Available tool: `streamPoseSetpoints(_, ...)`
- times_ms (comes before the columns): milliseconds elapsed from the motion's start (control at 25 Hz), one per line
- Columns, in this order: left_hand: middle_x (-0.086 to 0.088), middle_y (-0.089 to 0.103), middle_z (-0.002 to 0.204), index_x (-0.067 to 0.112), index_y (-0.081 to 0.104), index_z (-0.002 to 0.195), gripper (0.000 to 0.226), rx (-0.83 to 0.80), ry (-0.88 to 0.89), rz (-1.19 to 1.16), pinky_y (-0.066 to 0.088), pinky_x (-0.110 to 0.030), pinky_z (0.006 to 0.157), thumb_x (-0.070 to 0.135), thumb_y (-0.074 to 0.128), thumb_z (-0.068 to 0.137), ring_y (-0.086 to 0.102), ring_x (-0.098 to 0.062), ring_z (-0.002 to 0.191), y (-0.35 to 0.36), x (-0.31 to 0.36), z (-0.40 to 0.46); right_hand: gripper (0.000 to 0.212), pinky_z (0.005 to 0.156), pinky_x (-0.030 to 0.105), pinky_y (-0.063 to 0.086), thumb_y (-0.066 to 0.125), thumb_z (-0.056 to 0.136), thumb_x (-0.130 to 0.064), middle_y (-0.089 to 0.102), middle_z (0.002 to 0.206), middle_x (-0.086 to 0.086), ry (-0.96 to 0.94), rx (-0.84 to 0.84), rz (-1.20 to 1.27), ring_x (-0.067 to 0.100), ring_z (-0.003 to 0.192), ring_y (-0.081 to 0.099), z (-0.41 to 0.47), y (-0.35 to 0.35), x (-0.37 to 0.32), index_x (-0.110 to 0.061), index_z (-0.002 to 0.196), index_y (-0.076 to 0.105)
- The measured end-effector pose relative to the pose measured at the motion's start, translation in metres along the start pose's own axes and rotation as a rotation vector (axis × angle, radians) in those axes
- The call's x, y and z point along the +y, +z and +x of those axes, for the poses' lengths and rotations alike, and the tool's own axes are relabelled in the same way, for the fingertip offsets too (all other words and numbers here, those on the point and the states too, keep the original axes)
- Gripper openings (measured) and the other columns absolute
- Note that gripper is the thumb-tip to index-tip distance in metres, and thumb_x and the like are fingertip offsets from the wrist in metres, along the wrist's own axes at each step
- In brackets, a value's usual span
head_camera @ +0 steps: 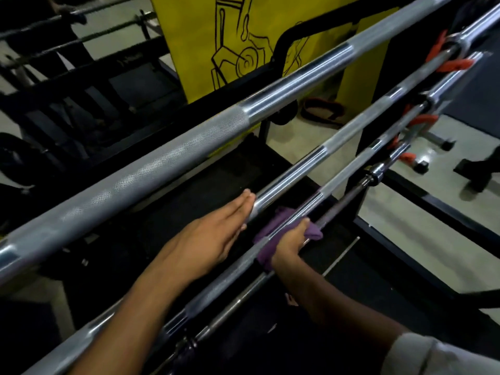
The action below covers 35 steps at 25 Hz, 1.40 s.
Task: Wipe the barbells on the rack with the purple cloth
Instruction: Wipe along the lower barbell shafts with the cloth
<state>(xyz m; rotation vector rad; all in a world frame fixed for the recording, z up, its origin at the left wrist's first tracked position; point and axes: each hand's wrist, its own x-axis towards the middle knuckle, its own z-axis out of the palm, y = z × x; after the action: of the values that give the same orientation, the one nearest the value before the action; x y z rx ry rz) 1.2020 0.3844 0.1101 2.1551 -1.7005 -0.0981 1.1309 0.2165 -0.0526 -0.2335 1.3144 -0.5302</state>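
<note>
You have four barbells on the rack: the top barbell [173, 161] at the far left, the second barbell [324, 152], the third barbell [349, 171], and the thin dark barbell [349, 194] nearest on the right. You have one purple cloth [270, 236]. You have two hands in view, your left hand [213, 234] and your right hand [290, 240]. At the far right, orange clamps [454, 64] sit on the bar ends; they are too blurred to count exactly. One yellow panel [194, 44] stands behind.
</note>
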Motion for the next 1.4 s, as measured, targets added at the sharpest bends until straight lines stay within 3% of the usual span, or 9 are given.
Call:
streamPoseSetpoints(240, 0.006, 0.030, 0.162, 0.020, 0.034, 0.155, 0.056, 0.033, 0.022, -0.018, 0.051, -0.036, 0.105, 0.039, 0.030, 0.102, 0.040, -0.008, 0.142, 0.003, -0.005, -0.001, 0.056, 0.077, 0.037, 0.054, 0.036, 0.099, -0.066, 0.064, 0.077, 0.006, -0.288, 0.069, -0.051, 0.030, 0.086, 0.065, 0.020, 0.022, -0.073, -0.019, 0.076, 0.054)
streamPoseSetpoints(400, 0.004, 0.034, 0.160, 0.020, 0.036, 0.154, 0.057, 0.041, 0.023, -0.006, 0.054, -0.039, 0.100, 0.040, 0.031, 0.101, 0.043, -0.010, 0.140, 0.006, -0.008, 0.001, 0.054, 0.076, 0.033, 0.053, 0.035, 0.100, -0.065, 0.065, 0.081, 0.003, -0.338, 0.069, -0.142, 0.030, 0.085, 0.068, 0.000, 0.017, -0.074, -0.021, 0.077, 0.055)
streamPoseSetpoints(520, 0.004, 0.036, 0.159, 0.020, 0.038, 0.153, 0.057, 0.051, 0.004, -0.015, 0.056, -0.040, 0.096, 0.042, 0.031, 0.100, 0.047, -0.012, 0.138, 0.007, -0.008, 0.002, 0.069, 0.079, 0.033, 0.054, 0.034, 0.095, -0.073, 0.072, 0.092, 0.008, -0.254, -0.091, -0.294, 0.025, 0.082, 0.067, -0.014, -0.007, -0.014, -0.012, 0.098, 0.066)
streamPoseSetpoints(680, 0.015, 0.023, 0.163, 0.031, 0.030, 0.156, 0.054, 0.017, -0.004, 0.000, 0.057, -0.039, 0.092, 0.035, 0.040, 0.103, 0.044, -0.011, 0.139, -0.001, -0.003, -0.012, 0.076, 0.108, 0.041, 0.044, 0.038, 0.093, -0.074, 0.063, 0.128, 0.009, -0.344, -0.221, -0.643, 0.027, 0.115, 0.061, -0.039, -0.060, 0.010, -0.012, 0.135, 0.056)
streamPoseSetpoints(880, 0.026, 0.019, 0.161, 0.041, 0.026, 0.155, 0.056, 0.077, -0.089, 0.005, 0.053, -0.032, 0.101, 0.033, 0.046, 0.103, 0.038, 0.000, 0.141, -0.021, -0.006, -0.086, 0.058, 0.104, 0.023, 0.041, 0.046, 0.102, -0.048, 0.046, 0.149, 0.006, -0.963, -0.601, -0.885, 0.016, 0.130, 0.050, -0.093, -0.091, -0.016, -0.016, 0.150, 0.037)
streamPoseSetpoints(1040, 0.027, 0.020, 0.161, 0.041, 0.026, 0.155, 0.058, 0.113, -0.144, 0.092, 0.045, -0.016, 0.100, 0.026, 0.047, 0.103, 0.035, 0.004, 0.140, -0.031, 0.002, -0.126, 0.078, 0.121, 0.059, 0.016, 0.042, 0.094, -0.058, 0.028, 0.160, 0.009, -1.778, -0.582, -1.799, 0.033, 0.152, 0.019, -0.053, -0.076, -0.020, -0.029, 0.159, 0.010)
streamPoseSetpoints(1200, 0.022, 0.030, 0.159, 0.035, 0.035, 0.153, 0.053, 0.132, -0.173, 0.097, 0.042, -0.013, 0.102, 0.030, 0.045, 0.102, 0.038, 0.005, 0.138, -0.032, 0.002, -0.129, 0.078, 0.104, 0.063, 0.030, 0.040, 0.077, -0.068, 0.058, 0.127, 0.017, -1.729, -0.735, -2.463, 0.042, 0.117, 0.051, -0.045, -0.042, 0.004, -0.019, 0.137, 0.051)
streamPoseSetpoints(1320, 0.020, 0.033, 0.158, 0.033, 0.038, 0.153, 0.051, 0.133, -0.180, 0.074, 0.050, -0.025, 0.102, 0.033, 0.042, 0.102, 0.041, 0.001, 0.138, -0.031, 0.000, -0.128, 0.060, 0.085, 0.048, 0.036, 0.041, 0.073, -0.066, 0.067, 0.094, 0.010, -1.908, -0.915, -2.331, 0.033, 0.084, 0.060, -0.064, -0.030, 0.038, -0.020, 0.104, 0.064)
streamPoseSetpoints(1400, 0.020, 0.033, 0.158, 0.034, 0.037, 0.153, 0.051, 0.129, -0.184, 0.069, 0.053, -0.030, 0.099, 0.033, 0.042, 0.102, 0.042, -0.001, 0.138, -0.030, -0.001, -0.130, 0.062, 0.085, 0.046, 0.036, 0.041, 0.075, -0.068, 0.068, 0.095, 0.010, -1.937, -1.092, -2.287, 0.032, 0.084, 0.061, -0.081, -0.033, 0.085, -0.019, 0.104, 0.065)
